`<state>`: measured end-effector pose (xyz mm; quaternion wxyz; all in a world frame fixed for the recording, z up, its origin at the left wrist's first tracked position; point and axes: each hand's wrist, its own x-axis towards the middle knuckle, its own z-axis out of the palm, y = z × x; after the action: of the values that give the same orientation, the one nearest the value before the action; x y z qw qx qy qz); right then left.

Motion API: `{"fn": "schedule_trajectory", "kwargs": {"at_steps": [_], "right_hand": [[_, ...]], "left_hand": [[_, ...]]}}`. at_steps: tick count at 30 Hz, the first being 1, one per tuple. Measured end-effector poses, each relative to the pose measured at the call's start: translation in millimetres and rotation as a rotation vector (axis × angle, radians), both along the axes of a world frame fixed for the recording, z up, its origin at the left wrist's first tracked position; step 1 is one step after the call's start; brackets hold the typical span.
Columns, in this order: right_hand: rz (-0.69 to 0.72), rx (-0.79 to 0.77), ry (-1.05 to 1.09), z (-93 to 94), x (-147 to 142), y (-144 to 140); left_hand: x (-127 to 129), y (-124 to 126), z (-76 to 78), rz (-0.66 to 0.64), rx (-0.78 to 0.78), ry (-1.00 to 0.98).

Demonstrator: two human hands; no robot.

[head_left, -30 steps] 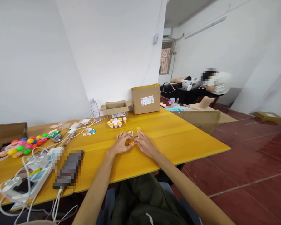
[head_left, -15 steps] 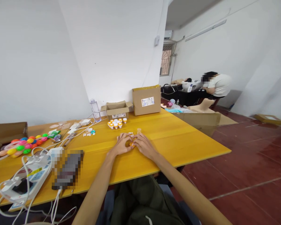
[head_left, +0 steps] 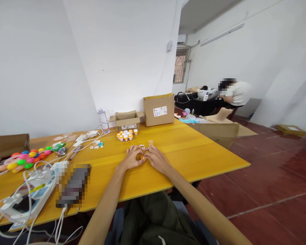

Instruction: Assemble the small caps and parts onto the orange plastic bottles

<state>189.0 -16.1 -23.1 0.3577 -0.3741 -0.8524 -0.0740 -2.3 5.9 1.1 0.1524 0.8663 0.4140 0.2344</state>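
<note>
Over the middle of the yellow table my left hand [head_left: 132, 158] and my right hand [head_left: 156, 158] meet at the fingertips. Between them is a small orange piece [head_left: 143, 158], gripped from both sides; its exact kind is too small to make out. Just beyond my fingers lie small white pieces [head_left: 142, 146]. A little clear cup-like part [head_left: 151, 142] stands past my right fingers. Farther back, several small orange pieces with white round tops [head_left: 125, 136] are grouped close together.
Behind the group sit an open cardboard box [head_left: 127, 121] and a taller closed carton [head_left: 158, 114], beside a clear bottle [head_left: 103, 120]. Leftward lie colourful balls [head_left: 28, 157], a power strip [head_left: 38, 190] with cables and a phone [head_left: 75, 185]. Another person [head_left: 239, 93] sits far right.
My hands keep nearly the same hold on the orange piece. The view has shifted very slightly; nothing else has visibly moved.
</note>
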Motion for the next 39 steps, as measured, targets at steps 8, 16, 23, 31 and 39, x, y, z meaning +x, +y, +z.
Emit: {"fn": "schedule_trajectory", "kwargs": {"at_steps": [8, 16, 23, 31, 39], "right_hand": [[-0.012, 0.009, -0.014, -2.8, -0.5, 1.3], [-0.027, -0.018, -0.028, -6.5, 0.2, 4.3], [-0.042, -0.032, -0.047, -5.3, -0.2, 3.6], [-0.032, -0.032, -0.036, -6.5, -0.6, 5.0], [-0.020, -0.045, -0.030, -6.4, -1.1, 6.3]], "left_hand": [[-1.3, 1.9, -2.1, -0.007, 0.037, 0.006], [-1.2, 1.7, -3.3, -0.001, 0.025, 0.005], [-0.1, -0.7, 0.3, 0.007, -0.006, 0.002], [0.5, -0.9, 1.2, 0.006, 0.012, 0.017], [0.1, -2.2, 2.7, -0.005, 0.014, 0.017]]}}
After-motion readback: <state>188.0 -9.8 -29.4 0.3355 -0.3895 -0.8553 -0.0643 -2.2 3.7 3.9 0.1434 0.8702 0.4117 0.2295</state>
